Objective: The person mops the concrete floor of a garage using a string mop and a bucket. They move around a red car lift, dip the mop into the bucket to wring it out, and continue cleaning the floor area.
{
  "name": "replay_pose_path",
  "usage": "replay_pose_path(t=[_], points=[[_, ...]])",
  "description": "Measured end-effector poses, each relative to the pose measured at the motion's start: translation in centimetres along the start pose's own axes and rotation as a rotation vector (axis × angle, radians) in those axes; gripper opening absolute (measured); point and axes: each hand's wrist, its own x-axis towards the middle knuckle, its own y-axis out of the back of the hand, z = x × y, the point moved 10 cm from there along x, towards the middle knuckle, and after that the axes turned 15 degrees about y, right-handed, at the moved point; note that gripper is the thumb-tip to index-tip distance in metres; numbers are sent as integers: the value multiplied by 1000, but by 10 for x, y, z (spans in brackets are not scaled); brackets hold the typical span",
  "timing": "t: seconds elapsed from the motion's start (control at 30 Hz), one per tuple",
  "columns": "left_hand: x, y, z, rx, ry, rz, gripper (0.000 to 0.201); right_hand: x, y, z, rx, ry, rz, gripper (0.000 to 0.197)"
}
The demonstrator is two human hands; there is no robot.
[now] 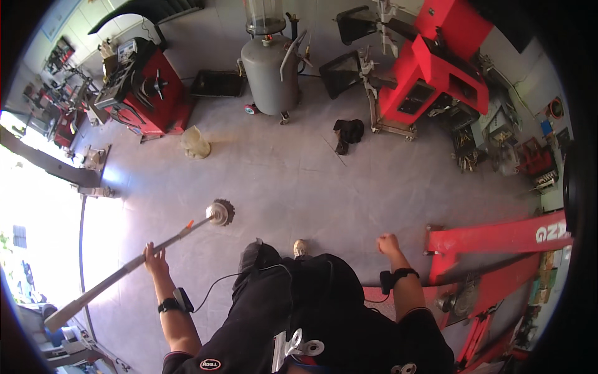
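A long-handled mop (118,275) with a grey pole and an orange clip slants across the left side. My left hand (157,260) is closed round its pole, about midway along. The round mop head (218,212), pale on top with a dark fringe, is tilted low over the grey floor, ahead of my left hand. Whether the fringe touches the floor, I cannot tell. My right hand (389,244) hangs out to the right, fingers curled in, with nothing visible in it. Each wrist wears a black strap with a small device.
Ahead are a red-and-black workshop machine (149,87), a grey wheeled tank (271,71) and a tall red cabinet (430,78). A pale plastic container (196,143) and a dark bundle (349,132) lie on the floor. Red lift arms (492,237) reach in at right.
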Motion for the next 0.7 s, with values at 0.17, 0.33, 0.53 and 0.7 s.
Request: replay_pose_path(t=[0.17, 0.33, 0.53, 0.7], points=[[83, -116, -29, 70, 28, 31, 36, 79, 51, -76, 46, 33, 103, 11], [159, -218, -48, 138, 93, 29, 30, 100, 33, -131, 235, -152, 121, 10], [197, -301, -26, 384, 61, 17, 26, 148, 9, -228, 272, -143, 41, 9], [203, -358, 22, 559, -194, -1, 19, 262, 5, -312, 238, -19, -65, 11]])
